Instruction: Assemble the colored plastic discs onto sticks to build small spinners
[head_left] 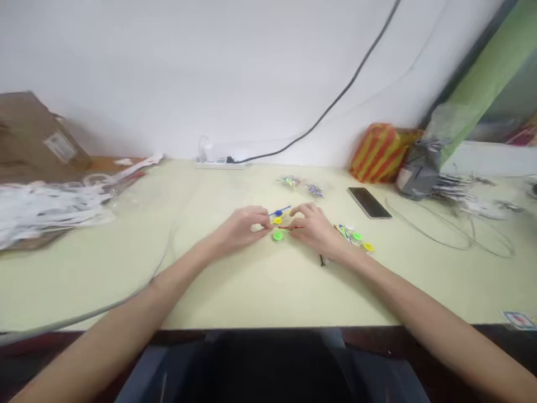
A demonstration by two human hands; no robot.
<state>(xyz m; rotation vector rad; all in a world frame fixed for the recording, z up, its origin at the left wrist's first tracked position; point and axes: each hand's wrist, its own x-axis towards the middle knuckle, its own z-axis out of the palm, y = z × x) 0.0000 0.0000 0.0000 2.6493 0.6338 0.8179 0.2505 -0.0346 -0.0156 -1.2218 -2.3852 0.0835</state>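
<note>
My left hand (247, 226) is closed in a pinch above the table; what sits between its fingertips is too small to make out. Facing it, my right hand (312, 230) has its fingers curled onto a thin red stick (286, 227) that points towards the left fingertips. Between the hands lie a bright green disc (277, 237), a yellow disc (277, 220) and a blue disc with a blue stick (278, 213). Beside my right wrist are another green disc (357, 237), a yellow one (368, 247) and several thin coloured sticks (344, 232). A small black rod (322, 260) lies under that wrist.
Small bags of coloured parts (291, 181) lie further back. A phone (369, 202) and a striped bag (373, 153) are at right. A power strip (220, 164) sits by the wall. White strips (46, 204) and a cardboard box (37, 137) fill the left; a grey cable (113, 305) passes my left forearm.
</note>
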